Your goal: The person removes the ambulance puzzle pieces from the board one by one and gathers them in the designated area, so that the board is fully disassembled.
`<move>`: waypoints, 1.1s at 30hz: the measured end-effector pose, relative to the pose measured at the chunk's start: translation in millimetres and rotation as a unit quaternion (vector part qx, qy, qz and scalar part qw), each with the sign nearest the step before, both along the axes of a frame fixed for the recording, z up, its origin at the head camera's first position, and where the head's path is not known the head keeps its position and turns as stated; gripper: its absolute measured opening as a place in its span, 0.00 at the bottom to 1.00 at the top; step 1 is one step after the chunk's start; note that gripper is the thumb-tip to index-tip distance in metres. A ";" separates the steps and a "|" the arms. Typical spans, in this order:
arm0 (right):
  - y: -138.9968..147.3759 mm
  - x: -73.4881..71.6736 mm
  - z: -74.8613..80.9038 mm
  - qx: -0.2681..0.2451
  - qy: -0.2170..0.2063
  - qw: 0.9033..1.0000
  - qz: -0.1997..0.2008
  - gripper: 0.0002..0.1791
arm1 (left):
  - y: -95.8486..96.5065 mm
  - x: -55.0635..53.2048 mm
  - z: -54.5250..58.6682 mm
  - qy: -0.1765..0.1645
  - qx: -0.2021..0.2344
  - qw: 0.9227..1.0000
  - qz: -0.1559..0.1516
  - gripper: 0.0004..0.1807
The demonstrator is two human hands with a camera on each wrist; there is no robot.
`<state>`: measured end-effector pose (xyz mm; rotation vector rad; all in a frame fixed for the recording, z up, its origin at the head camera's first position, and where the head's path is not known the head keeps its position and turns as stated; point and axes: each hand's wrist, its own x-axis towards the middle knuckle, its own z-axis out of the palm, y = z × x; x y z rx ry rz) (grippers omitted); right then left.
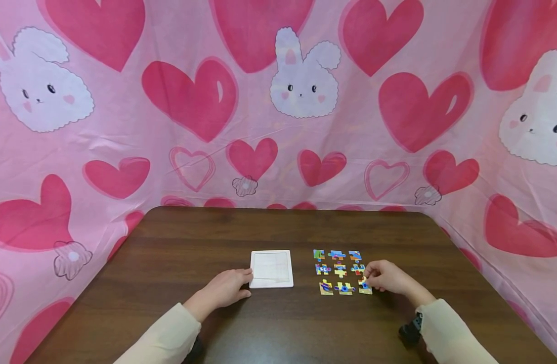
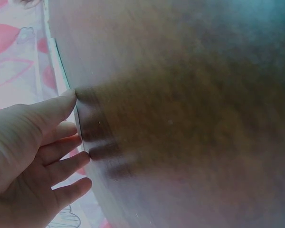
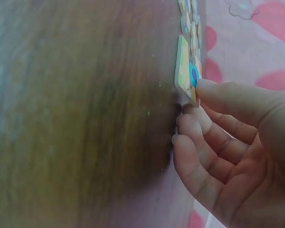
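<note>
A square white puzzle tray (image 1: pixel 271 285) lies flat on the table. My left hand (image 1: pixel 226 287) rests at its left edge, fingers loosely extended; in the left wrist view the left hand (image 2: pixel 42 152) has its thumb and fingertips along a thin edge. To the right, several colourful jigsaw pieces (image 1: pixel 340 271) lie apart in rows. My right hand (image 1: pixel 387 277) pinches the jigsaw piece (image 1: pixel 365 287) at the near right corner of that group. In the right wrist view, this yellow and blue piece (image 3: pixel 184 69) appears slightly tilted, with the right hand's thumb (image 3: pixel 218 95) on it.
The dark brown wooden table (image 1: pixel 278 328) carries the tray and pieces. Behind and beside it hangs a pink cloth (image 1: pixel 260 126) printed with hearts and rabbits. A dark device (image 1: pixel 411 331) sits under the right wrist, by the cream sleeve (image 1: pixel 451 333).
</note>
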<state>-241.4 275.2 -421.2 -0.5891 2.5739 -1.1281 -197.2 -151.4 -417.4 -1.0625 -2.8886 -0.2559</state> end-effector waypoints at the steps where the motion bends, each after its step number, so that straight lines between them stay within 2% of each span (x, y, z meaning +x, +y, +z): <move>1: -0.4 -0.1 -0.3 0.003 0.003 1.000 -0.001 0.04 | -0.1 0.0 0.0 0.000 0.000 1.000 0.000 0.09; 8: -4.1 -0.3 0.8 0.014 0.015 1.000 -0.006 0.03 | -0.4 -0.5 0.5 -0.001 0.002 1.000 0.002 0.09; 17: -6.8 0.5 -0.9 0.047 0.055 0.997 -0.004 0.04 | -0.3 -0.9 -1.4 -0.003 0.001 1.000 0.002 0.09; 23: -7.3 3.0 0.7 0.046 0.059 0.997 -0.008 0.04 | 0.1 -3.4 -4.2 -0.001 0.004 1.000 -0.002 0.09; 33: -6.6 3.3 -0.1 0.044 0.035 0.998 -0.012 0.05 | 3.4 -6.1 -1.8 0.001 -0.006 1.000 0.016 0.10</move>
